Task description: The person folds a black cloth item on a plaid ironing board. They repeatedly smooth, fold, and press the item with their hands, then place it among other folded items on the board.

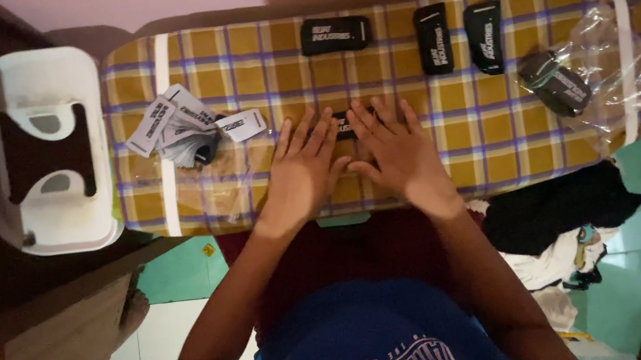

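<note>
Yellow checked cloth covers the padded board [491, 138] that runs across the middle of the frame, and it serves as a flat bench for small fabric pieces. At the centre, the left hand [302, 172] and the right hand [401, 157] lie palm down side by side, fingers spread and flat. Neither grasps anything; both press on a small black label [344, 124], which shows only as a dark strip between the fingertips, as if to flatten it against the cloth.

Three more black labels [433, 38] lie apart along the upper edge, spaced so each stays flat. To the left, a loose heap of white tags [181, 125] sits on the board near a white band. At the right, a dark bundle [556, 84] rests on crumpled clear plastic [626, 68]. A white plastic stool [43, 149] stands at the far left, and clothes [554, 215] are piled on the floor at the lower right.
</note>
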